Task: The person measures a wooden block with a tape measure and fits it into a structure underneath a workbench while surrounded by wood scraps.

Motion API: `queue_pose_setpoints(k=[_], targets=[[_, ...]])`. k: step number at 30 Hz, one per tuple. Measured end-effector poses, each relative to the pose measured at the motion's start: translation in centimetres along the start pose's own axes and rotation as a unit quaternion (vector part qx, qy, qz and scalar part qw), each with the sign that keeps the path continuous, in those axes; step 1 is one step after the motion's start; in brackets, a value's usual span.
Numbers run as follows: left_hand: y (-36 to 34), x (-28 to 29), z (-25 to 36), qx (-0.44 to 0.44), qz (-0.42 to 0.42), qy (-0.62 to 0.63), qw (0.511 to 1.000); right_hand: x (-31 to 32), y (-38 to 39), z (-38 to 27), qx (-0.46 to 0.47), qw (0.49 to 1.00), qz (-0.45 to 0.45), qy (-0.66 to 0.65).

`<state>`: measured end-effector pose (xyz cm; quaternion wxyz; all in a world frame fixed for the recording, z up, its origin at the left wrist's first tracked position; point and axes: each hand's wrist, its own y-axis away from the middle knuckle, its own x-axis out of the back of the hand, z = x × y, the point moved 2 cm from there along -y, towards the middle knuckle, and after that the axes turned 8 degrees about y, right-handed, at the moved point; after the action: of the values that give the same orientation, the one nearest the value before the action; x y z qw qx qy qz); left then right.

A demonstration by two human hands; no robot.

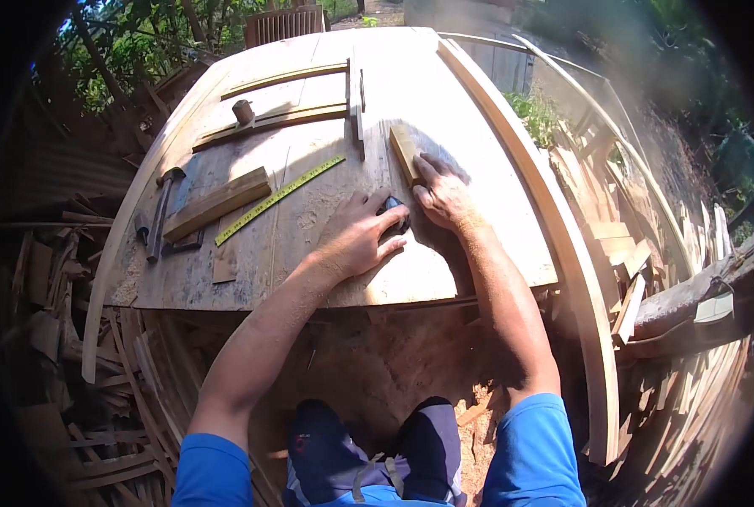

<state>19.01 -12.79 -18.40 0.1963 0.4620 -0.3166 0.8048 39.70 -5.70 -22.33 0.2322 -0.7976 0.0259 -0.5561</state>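
My left hand [362,235] rests on the wooden tabletop, its fingers curled round a small dark, rounded object [398,221] with a shiny part. Most of that object is covered by the fingers, so its kind is unclear. Just to the right and a little farther away, my right hand [446,196] grips the near end of a short wooden block [404,154] lying on the table. Left of my hands, a yellow measuring tape strip [280,199] lies slantwise beside a thicker wooden block [217,204]. Sawdust clings to both forearms.
A hammer [167,190] lies at the table's left side. Farther back are thin wooden strips [288,78] and a small brown cylinder [242,112]. A long timber [554,203] runs along the right edge. Scrap wood [622,245] is heaped around the table [377,76].
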Motion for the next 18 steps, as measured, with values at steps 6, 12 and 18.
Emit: queue_pose_setpoints(k=[6, 12, 18], targets=[[1.0, 0.3, -0.6, 0.105, 0.079, 0.024, 0.991, -1.6, -4.1, 2.7, 0.025, 0.994, -0.087, -0.056], [0.0, 0.3, -1.6, 0.162, 0.077, -0.03, 0.983, -1.3, -7.6, 0.9, 0.013, 0.985, -0.085, -0.147], [-0.2, 0.3, -2.5, 0.166, 0.063, -0.014, 0.984, -1.8, -12.6, 1.3, 0.112, 0.979, -0.066, -0.16]])
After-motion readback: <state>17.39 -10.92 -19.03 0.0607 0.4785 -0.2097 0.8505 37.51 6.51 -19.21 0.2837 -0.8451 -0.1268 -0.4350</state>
